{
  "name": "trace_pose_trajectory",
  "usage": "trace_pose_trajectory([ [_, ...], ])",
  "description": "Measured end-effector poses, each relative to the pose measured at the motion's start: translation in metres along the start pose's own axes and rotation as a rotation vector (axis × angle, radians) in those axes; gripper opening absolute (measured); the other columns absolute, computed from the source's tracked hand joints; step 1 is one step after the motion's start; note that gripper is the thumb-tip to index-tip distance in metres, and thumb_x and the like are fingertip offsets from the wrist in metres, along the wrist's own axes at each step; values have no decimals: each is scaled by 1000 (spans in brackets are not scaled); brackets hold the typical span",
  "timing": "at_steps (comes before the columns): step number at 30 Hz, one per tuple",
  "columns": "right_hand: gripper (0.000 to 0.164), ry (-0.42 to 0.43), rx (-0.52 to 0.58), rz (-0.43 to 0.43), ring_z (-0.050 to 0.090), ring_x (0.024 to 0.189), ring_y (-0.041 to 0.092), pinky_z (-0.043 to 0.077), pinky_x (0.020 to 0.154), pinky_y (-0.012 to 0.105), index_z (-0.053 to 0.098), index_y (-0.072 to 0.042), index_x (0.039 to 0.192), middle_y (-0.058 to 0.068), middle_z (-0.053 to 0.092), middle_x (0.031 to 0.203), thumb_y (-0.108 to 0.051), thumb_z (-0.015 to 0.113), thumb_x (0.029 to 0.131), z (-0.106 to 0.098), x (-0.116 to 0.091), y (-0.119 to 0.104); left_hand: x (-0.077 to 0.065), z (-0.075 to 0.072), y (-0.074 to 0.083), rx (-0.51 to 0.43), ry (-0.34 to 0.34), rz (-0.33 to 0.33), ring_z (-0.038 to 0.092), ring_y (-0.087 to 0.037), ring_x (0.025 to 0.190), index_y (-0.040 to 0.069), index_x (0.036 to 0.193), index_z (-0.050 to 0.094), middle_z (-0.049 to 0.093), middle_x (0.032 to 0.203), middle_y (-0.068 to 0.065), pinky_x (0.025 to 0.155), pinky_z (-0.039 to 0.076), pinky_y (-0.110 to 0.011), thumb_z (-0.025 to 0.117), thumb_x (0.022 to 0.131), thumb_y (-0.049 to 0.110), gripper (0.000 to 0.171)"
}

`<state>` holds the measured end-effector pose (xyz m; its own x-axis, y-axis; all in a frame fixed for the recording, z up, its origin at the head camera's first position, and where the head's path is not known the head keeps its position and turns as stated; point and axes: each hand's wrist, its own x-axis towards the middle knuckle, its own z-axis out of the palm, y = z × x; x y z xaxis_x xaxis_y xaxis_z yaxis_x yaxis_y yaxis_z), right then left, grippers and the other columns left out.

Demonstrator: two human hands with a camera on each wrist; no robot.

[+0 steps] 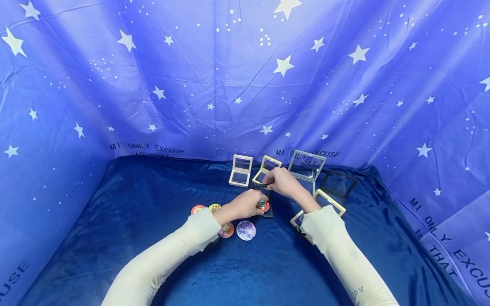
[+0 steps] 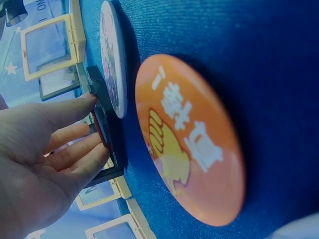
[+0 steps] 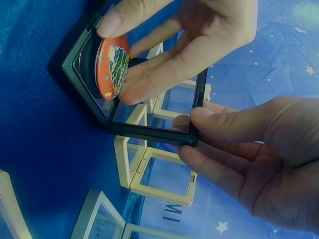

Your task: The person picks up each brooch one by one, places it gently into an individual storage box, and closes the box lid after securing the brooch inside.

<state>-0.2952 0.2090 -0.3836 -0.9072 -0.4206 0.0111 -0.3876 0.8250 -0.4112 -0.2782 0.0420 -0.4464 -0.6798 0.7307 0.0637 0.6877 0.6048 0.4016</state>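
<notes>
My left hand [image 1: 248, 202] pinches a red round badge with a green tree design [image 3: 113, 69] between thumb and fingers. The badge lies tilted at the lower half of an open black display frame [image 3: 154, 130]. Clear film spans both hinged halves of that frame. With thumb and fingers, my right hand [image 3: 264, 154] grips the outer edge of the raised half. In the left wrist view, the left hand [image 2: 55, 159] covers most of the red badge. Close by lie an orange badge with a yellow figure [image 2: 194, 149] and a purple-white badge [image 1: 246, 230].
Red [image 1: 197, 209] and yellow [image 1: 215, 207] badges lie partly behind the left forearm. Behind the hands stand open pink [image 1: 240, 184] and cream [image 3: 162, 199] frames. Grey [image 1: 320, 168], black [image 1: 354, 187] and another cream frame [image 1: 340, 209] stand at the right. Blue cloth [image 1: 153, 182] covers the table.
</notes>
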Motion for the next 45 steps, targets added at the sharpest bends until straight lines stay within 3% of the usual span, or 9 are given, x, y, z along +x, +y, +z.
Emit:
trace_pose_trajectory([
  [17,13,-3,-6,31,75,97,28,60,86,42,78,-1,101,14,78,101,2,71,91,1,0,-2,-3,-1,1,-33,-15,-19,66,-20,122,5,128,70,71,129,-9,104,52,-33,77,92,14,39],
  [33,15,-13,9,20,74,98,29,59,86,41,77,0,104,15,78,103,4,71,90,1,-3,0,-7,-6,0,-40,17,18,65,-22,123,4,128,70,70,130,-11,103,52,-34,77,91,13,38],
  [39,17,-29,43,30,74,99,30,59,85,41,76,3,109,17,77,105,0,69,93,-2,-4,-2,-7,-19,5,-65,91,7,67,-21,121,4,126,71,73,127,-8,102,53,-34,74,93,13,34],
  [45,23,-50,44,82,74,94,28,59,83,42,75,2,113,17,77,108,-13,64,100,-10,-4,-5,-9,-34,10,-134,254,-47,73,-24,103,4,118,75,76,116,-10,86,59,-35,72,95,14,26],
])
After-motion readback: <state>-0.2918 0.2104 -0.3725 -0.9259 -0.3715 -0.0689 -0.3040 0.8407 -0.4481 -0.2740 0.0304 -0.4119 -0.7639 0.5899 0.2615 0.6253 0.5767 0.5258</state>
